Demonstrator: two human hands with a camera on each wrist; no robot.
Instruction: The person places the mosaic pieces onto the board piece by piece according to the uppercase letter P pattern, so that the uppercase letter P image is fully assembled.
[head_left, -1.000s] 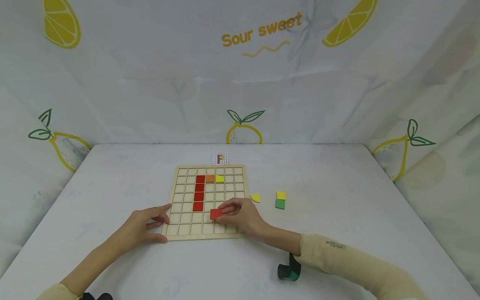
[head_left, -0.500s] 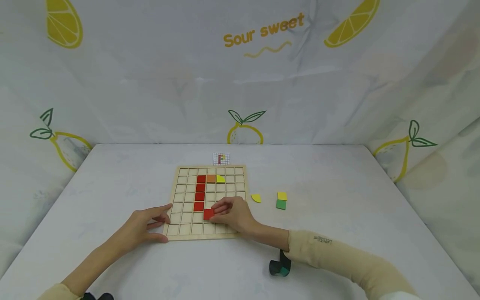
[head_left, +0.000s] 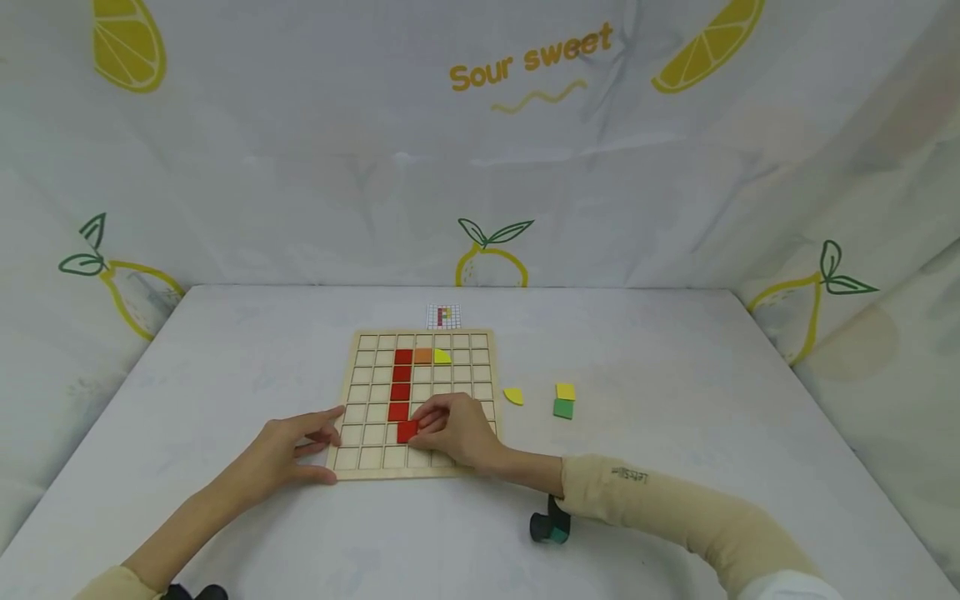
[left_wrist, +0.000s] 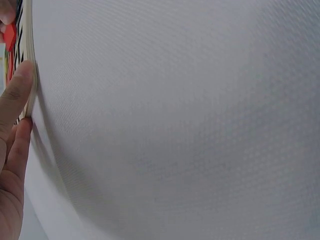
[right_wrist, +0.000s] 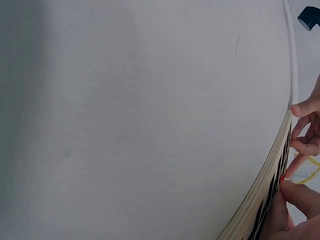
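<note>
My right hand (head_left: 461, 429) pinches a red square tile (head_left: 406, 432) between thumb and fingers. It is over the wooden grid board (head_left: 371, 458), just below and slightly right of a column of several red tiles (head_left: 401, 391). Whether the tile touches the board cannot be told. An orange square tile (head_left: 423, 356) and a yellow quarter-round tile (head_left: 442, 357) sit in cells right of the column's top. My left hand (head_left: 288, 446) rests its fingertips and thumb against the board's left edge. In the left wrist view, its fingers (left_wrist: 17, 92) touch the board's rim.
Right of the board lie a loose yellow quarter-round tile (head_left: 513, 397), a yellow square tile (head_left: 566, 391) and a green tile (head_left: 563, 409). Behind the board is a small pattern card (head_left: 444, 317). A printed cloth backdrop (head_left: 360, 208) rises at the table's far edge.
The right hand has carried the red tile leftward across the board, close under the red column. The left hand stays at the board's edge.
</note>
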